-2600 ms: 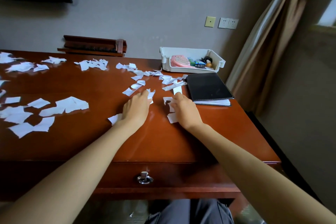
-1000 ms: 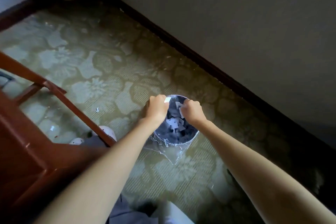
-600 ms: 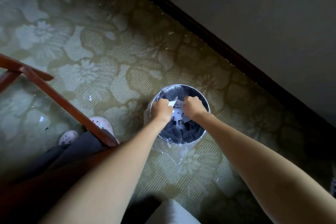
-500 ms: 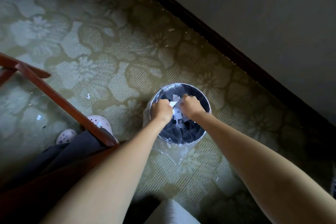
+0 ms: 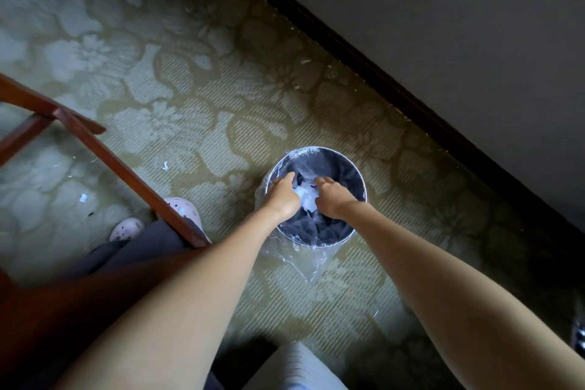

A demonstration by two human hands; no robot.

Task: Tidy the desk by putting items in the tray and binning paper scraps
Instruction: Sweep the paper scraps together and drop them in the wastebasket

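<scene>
Directly below the head camera, both hands reach over a round bin that stands on a patterned green carpet. The left hand hangs over the bin's left rim with its fingers stretched forward, its grip released. The right hand is just beside it over the middle of the opening, fingers spread and loose, its grip also released. Between the two hands is a blurred white clump of paper scraps, inside the ring of the rim and above the bin's dark interior. Whether the clump touches either hand's fingers cannot be told through the blur.

A clear plastic liner is folded over the rim and hangs down the near side of the bin onto the carpet. To the left, a reddish wooden frame slants across the view. Two small white bits lie on the carpet beside it, well apart from the bin. Near the frame's lower end are two pale shoes and dark trousers. A dark baseboard runs diagonally behind the bin, with a grey wall above it.
</scene>
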